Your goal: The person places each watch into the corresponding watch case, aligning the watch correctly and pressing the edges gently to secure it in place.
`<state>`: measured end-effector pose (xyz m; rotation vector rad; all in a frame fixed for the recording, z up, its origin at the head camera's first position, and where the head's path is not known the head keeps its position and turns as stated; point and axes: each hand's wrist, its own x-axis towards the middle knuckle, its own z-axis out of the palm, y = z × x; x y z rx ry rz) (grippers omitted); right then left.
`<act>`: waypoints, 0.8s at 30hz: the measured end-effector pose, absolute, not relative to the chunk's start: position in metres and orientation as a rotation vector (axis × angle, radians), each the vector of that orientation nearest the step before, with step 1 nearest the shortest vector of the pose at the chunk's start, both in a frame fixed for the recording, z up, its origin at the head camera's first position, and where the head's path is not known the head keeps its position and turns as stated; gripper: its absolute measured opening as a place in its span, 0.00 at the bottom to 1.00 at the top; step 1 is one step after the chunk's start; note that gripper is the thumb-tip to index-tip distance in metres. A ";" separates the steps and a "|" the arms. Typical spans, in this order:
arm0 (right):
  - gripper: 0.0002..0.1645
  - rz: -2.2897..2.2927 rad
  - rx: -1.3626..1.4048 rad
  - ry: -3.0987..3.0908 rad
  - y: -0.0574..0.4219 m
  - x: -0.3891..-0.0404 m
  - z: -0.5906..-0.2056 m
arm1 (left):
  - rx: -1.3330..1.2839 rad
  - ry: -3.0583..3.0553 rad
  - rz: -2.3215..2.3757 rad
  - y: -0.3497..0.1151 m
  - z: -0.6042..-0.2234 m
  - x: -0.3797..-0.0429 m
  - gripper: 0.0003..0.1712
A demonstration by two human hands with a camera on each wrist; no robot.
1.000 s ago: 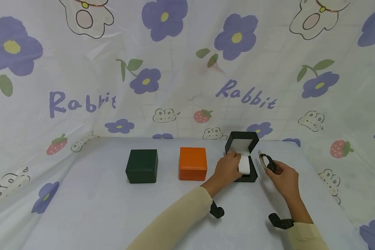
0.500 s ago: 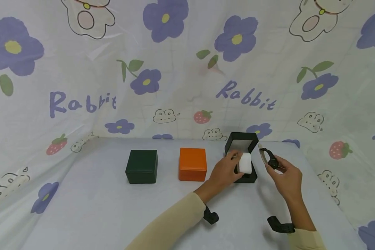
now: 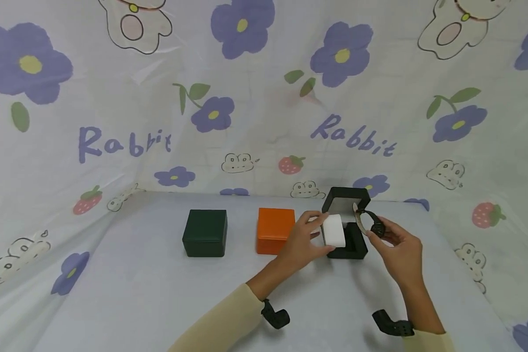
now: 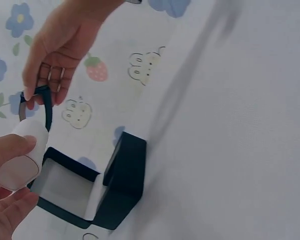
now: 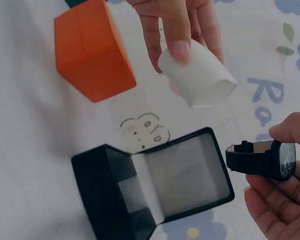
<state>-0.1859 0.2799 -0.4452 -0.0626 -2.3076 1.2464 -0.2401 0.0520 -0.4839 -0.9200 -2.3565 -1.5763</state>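
Observation:
My left hand (image 3: 300,244) pinches a white watch cushion (image 3: 334,231) between thumb and fingers, above and left of an open black watch box (image 3: 354,254). In the right wrist view the cushion (image 5: 194,75) is a rounded white roll with nothing around it. My right hand (image 3: 402,252) holds a black wristwatch (image 3: 378,228) by its case, with the strap looped toward the box. The strap's pale inner side and the dark dial of the watch (image 5: 284,160) show in the right wrist view. The raised lid of the box (image 3: 346,193) has a light lining; its base has a dark hollow.
A closed orange box (image 3: 275,225) stands left of the black one, partly behind my left hand. Farther left is a closed dark green box (image 3: 204,232). All rest on a white tabletop (image 3: 136,283) before a printed cloth backdrop (image 3: 264,98).
My left hand has drawn the white cushion up out of the black box and over to its left. The right hand, still holding the watch, has shifted left, closer to the box's lid.

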 end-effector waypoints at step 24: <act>0.26 1.370 0.160 -2.318 0.213 -0.179 -0.423 | -0.860 -2.234 -1.788 -0.017 -0.455 -0.211 0.47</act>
